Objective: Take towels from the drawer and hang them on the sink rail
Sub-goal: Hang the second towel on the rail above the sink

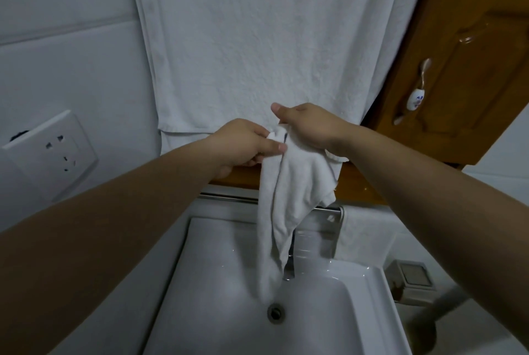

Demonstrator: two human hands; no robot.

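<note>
Over the bathroom sink, a small towel is held up ready for hanging. From my remote seat, reading left to right: a wall socket [50, 154] sits on the tiled wall at far left. Next, my left hand [243, 144] has its grip closed on the top edge of a small white towel [289, 197], thumb and fingers pinching the cloth. My right hand [310, 125] grips the same top edge just beside it, fingers curled over the fabric, thumb up. The towel hangs bunched from both grips, well above the basin, its lower tip dangling over the sink [217, 283] near the drain [275, 312] and in front of the tap. Behind it runs the chrome rail [229, 197] at the back of the sink; the towel crosses in front of it but I judge it is not yet draped over it. A large white towel [257, 39] already hangs on the wall above. Right of that is a wooden cabinet door [472, 68] with a handle. I cannot see the drawer. As I judge it, this towel is out of the drawer; spreading it and laying it over the rail is left to do.
</note>
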